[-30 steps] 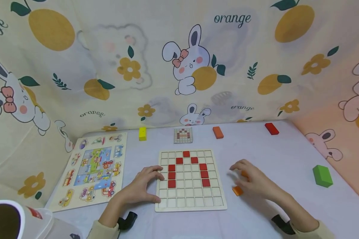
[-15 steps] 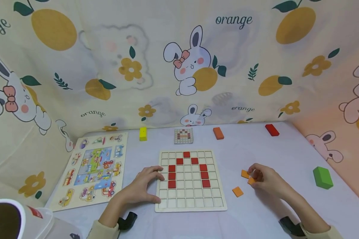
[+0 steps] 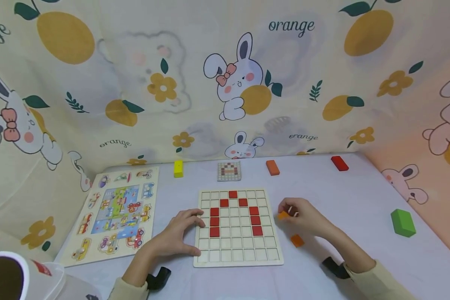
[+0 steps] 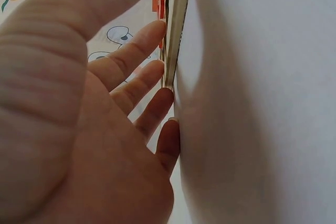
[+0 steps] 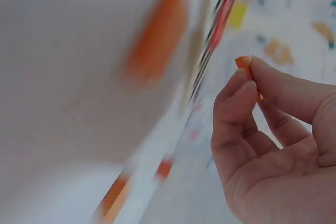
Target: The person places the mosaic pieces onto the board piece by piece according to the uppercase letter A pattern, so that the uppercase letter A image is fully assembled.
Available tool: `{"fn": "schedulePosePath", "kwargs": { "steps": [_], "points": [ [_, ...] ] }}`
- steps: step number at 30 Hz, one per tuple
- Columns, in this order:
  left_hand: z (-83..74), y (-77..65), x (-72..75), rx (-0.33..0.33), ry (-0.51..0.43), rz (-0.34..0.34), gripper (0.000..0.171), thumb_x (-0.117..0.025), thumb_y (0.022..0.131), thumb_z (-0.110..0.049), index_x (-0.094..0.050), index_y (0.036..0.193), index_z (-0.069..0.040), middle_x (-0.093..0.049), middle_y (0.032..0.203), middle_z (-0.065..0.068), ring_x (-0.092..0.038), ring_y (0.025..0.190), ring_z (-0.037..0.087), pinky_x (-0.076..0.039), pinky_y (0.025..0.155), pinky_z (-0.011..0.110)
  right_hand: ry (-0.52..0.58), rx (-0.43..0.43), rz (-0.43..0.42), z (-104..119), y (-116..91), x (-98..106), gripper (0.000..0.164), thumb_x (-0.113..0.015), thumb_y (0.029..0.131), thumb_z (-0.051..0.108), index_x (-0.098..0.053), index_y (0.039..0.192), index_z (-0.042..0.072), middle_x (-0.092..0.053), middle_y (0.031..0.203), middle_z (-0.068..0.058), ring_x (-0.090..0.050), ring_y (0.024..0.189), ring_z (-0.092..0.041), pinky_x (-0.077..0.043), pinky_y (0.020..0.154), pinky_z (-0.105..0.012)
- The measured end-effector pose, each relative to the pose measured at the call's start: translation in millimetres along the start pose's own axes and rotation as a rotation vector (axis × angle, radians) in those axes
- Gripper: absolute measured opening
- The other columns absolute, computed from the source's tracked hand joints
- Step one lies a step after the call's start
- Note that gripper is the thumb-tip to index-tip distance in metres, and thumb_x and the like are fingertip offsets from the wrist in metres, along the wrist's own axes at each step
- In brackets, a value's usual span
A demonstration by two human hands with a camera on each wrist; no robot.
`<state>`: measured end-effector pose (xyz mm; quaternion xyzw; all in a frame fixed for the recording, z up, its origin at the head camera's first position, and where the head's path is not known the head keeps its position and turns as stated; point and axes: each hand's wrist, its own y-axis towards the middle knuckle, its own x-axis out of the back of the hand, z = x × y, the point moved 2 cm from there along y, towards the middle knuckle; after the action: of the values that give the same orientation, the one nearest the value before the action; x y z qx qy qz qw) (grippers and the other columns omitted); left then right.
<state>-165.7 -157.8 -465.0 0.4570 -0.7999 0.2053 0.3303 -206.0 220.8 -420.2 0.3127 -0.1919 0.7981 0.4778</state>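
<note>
A square pale grid board (image 3: 236, 243) lies flat, with several red tiles (image 3: 214, 221) in an arch shape in its cells. My left hand (image 3: 177, 235) rests at the board's left edge, fingertips and thumb touching it, fingers spread and fairly straight in the left wrist view. Just off the board's right edge, my right hand (image 3: 307, 217) pinches a small orange tile (image 3: 283, 215) between thumb and index finger. That tile appears edge-on in the right wrist view, held above the table. A loose orange tile (image 3: 297, 240) lies below the right hand.
Behind the board lies a small pattern card (image 3: 229, 171), between a yellow block (image 3: 178, 168) and an orange block (image 3: 273, 167). Farther right are a red block (image 3: 339, 163) and a green block (image 3: 403, 223). A picture puzzle (image 3: 116, 216) and a white bucket (image 3: 26, 277) stand left.
My right hand first moved right to the loose orange tiles and took hold of one. It has since carried that tile left toward the board. The left hand stays in place.
</note>
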Motion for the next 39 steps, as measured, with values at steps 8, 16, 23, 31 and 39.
{"fn": "schedulePosePath", "kwargs": {
  "steps": [8, 16, 23, 31, 39],
  "points": [
    [0.2, -0.8, 1.1, -0.001, -0.009, 0.003, 0.06, -0.088, 0.068, -0.046, -0.061, 0.117, -0.025, -0.038, 0.154, 0.003, -0.026, 0.145, 0.033, -0.017, 0.113, 0.065, 0.108, 0.217, 0.203, 56.4, 60.4, -51.0, 0.016, -0.065, 0.09, -0.005, -0.07, 0.104, -0.001, -0.066, 0.095, -0.005, -0.054, 0.077, -0.016, -0.049, 0.067, -0.024],
    [-0.8, -0.3, 1.8, -0.009, -0.023, 0.003, 0.059, -0.088, 0.07, -0.045, -0.061, 0.118, -0.024, -0.039, 0.153, 0.003, -0.025, 0.145, 0.033, -0.018, 0.113, 0.066, -0.025, 0.235, 0.226, 81.9, 81.7, -82.9, 0.025, -0.062, 0.085, -0.013, -0.072, 0.103, 0.001, -0.063, 0.086, -0.004, -0.052, 0.075, -0.016, -0.047, 0.065, -0.026],
    [0.5, -0.4, 1.1, -0.013, -0.02, 0.002, 0.059, -0.088, 0.069, -0.046, -0.061, 0.117, -0.024, -0.039, 0.153, 0.003, -0.026, 0.144, 0.033, -0.018, 0.113, 0.066, -0.079, 0.173, 0.223, 81.9, 83.0, -94.6, 0.021, -0.069, 0.083, -0.013, -0.066, 0.094, 0.005, -0.058, 0.077, -0.003, -0.052, 0.07, -0.016, -0.047, 0.063, -0.028],
    [2.5, -1.6, -0.7, -0.01, -0.012, 0.0, 0.059, -0.088, 0.069, -0.047, -0.061, 0.117, -0.025, -0.039, 0.153, 0.003, -0.028, 0.143, 0.033, -0.019, 0.112, 0.066, -0.08, 0.167, 0.198, 79.1, 78.3, -94.8, 0.02, -0.074, 0.083, -0.006, -0.068, 0.1, 0.003, -0.062, 0.088, -0.006, -0.054, 0.074, -0.016, -0.049, 0.068, -0.03],
    [0.9, -0.9, 0.0, -0.014, -0.001, -0.005, 0.059, -0.088, 0.069, -0.047, -0.061, 0.117, -0.025, -0.039, 0.153, 0.005, -0.028, 0.144, 0.033, -0.018, 0.112, 0.066, -0.451, 0.226, 0.189, 84.5, 46.5, -83.4, 0.056, -0.066, 0.095, 0.04, -0.057, 0.139, 0.007, -0.049, 0.146, -0.014, -0.042, 0.136, -0.034, -0.037, 0.106, -0.059]
  ]
}}
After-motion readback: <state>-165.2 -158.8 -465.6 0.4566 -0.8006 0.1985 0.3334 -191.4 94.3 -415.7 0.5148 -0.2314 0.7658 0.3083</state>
